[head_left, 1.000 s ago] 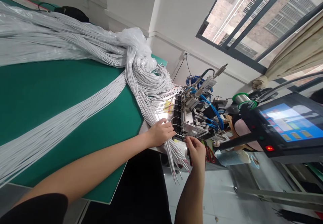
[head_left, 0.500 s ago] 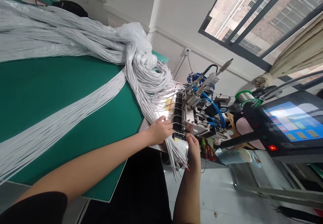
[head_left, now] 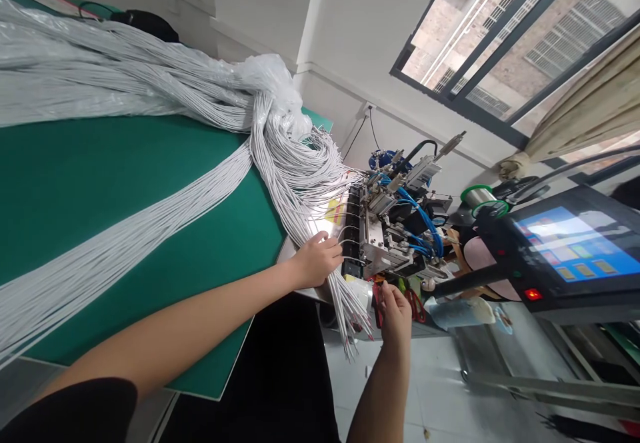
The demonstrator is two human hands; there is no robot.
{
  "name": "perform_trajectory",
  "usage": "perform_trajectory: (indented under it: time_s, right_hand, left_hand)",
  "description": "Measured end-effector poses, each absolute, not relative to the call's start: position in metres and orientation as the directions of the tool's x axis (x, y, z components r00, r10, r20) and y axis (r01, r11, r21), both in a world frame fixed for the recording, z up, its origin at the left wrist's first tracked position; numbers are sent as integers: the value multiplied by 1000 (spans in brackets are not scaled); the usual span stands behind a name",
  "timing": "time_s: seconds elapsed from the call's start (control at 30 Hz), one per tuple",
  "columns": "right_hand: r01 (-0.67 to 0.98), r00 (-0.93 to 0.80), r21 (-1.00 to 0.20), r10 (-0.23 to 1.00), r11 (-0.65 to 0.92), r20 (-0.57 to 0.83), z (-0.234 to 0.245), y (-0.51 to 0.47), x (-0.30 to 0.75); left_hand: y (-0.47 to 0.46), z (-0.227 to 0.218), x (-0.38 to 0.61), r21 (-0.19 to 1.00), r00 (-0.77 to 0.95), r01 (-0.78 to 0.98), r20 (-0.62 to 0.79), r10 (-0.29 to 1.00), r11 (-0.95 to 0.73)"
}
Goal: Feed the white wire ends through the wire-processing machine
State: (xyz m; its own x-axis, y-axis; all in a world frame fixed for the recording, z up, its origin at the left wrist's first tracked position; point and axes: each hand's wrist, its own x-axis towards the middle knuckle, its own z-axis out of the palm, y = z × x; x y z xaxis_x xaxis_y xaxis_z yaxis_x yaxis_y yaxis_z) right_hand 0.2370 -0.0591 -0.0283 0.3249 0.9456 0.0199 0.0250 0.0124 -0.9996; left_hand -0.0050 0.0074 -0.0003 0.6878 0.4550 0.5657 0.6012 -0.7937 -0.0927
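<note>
My left hand [head_left: 316,260] rests at the green table's corner, fingers pinched on a thin grey wire that runs into the black clamp row [head_left: 351,230] of a small metal machine [head_left: 395,230]. A thick bundle of grey wires [head_left: 295,170] drapes over the corner, its stripped ends [head_left: 353,320] hanging below. My right hand [head_left: 395,306] is lower, beside those hanging ends and under the machine, fingers curled; something small and red shows at its fingertips, too small to name.
A green mat [head_left: 100,190] covers the table, with long wire bundles and clear plastic wrap [head_left: 270,76] across it. To the right stand a touch screen panel [head_left: 575,243], a solder wire spool [head_left: 483,196] and red-handled scissors [head_left: 415,303]. Tiled floor below.
My right hand has dropped from the machine's front edge down and slightly right, next to the hanging wire ends. My left hand has stayed at the clamp row.
</note>
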Motion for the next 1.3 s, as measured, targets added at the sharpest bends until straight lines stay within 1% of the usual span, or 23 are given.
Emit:
perform_trajectory:
  time_s: [0.13,0.23,0.33,0.57,0.7,0.77,0.83,0.97,1.03,1.1,1.2,1.3]
  right_hand:
    - [156,251,-988,967,2,42,-8,-75,244]
    - [295,110,-955,993,17,52,5,-87,245]
    - [402,-39,-915,999,32,18,17,-96,244]
    - [464,-223,-886,967,-3,-120,31,-105,238]
    - [474,-260,-881,955,-1,-141,30,-104,237]
    - [487,-240,-873,965,23,-109,29,-103,237]
    - [519,-186,-853,982,60,-44,28,-101,238]
    - [536,6,-838,992,101,123,22,-93,238]
    - [500,120,-862,978,90,172,17,-87,236]
    - [442,203,-894,963,71,177,12,-80,234]
    - [318,269,-946,952,58,149,3,-71,227]
    - [197,344,-977,927,85,150,-2,-65,219]
  left_hand:
    - [6,2,-6,-85,649,626,608,458,-775]
    - [5,3,-8,-108,647,613,637,419,-782]
    - [5,4,-8,-117,644,608,650,402,-785]
    - [5,5,-8,-126,640,598,670,376,-791]
    - [4,6,-9,-141,640,580,688,341,-803]
    - [5,6,-9,-149,648,564,689,324,-812]
    - [5,6,-9,-159,657,549,689,306,-820]
    - [6,6,-8,-180,667,512,699,257,-840]
    - [5,7,-9,-176,668,498,703,246,-849]
    - [5,8,-9,-164,663,498,705,252,-852]
    - [4,9,-9,-152,648,514,713,266,-844]
    - [4,9,-8,-155,643,522,718,267,-839]
